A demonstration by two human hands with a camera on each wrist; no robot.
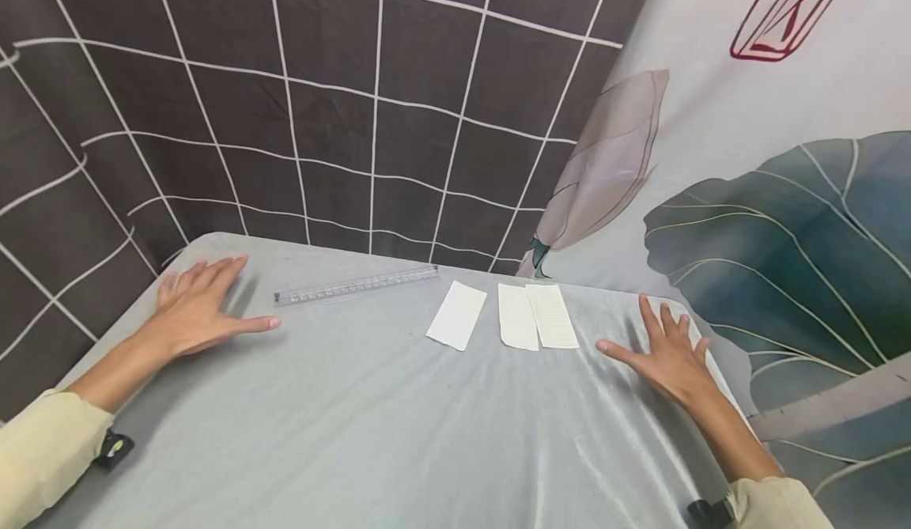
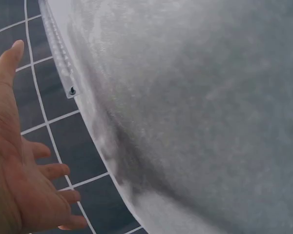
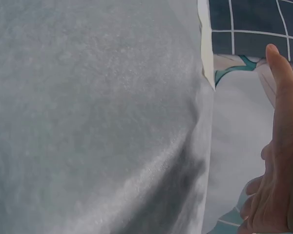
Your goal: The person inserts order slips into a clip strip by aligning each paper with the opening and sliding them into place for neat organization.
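My left hand (image 1: 195, 311) hovers over the left part of the table, fingers spread and nothing held. To its right lies a long, narrow clear plastic strip (image 1: 356, 285) with a row of small round bumps, like a slim case; its near end (image 2: 71, 90) shows in the left wrist view. Three slips of white paper lie right of the strip: one tilted slip (image 1: 457, 315) alone, then a slip (image 1: 518, 317) beside a faintly lined slip (image 1: 552, 316). My right hand (image 1: 672, 359), also spread and holding nothing, is over the right side, its thumb pointing toward the lined slip.
A grey cloth covers the table (image 1: 356, 434), wrinkled toward the right. Behind it hangs a dark curtain (image 1: 327, 118) with a white grid. On the right is a pale hanging cloth (image 1: 712, 118) printed with leaves. Dark wrist devices sit at both cuffs.
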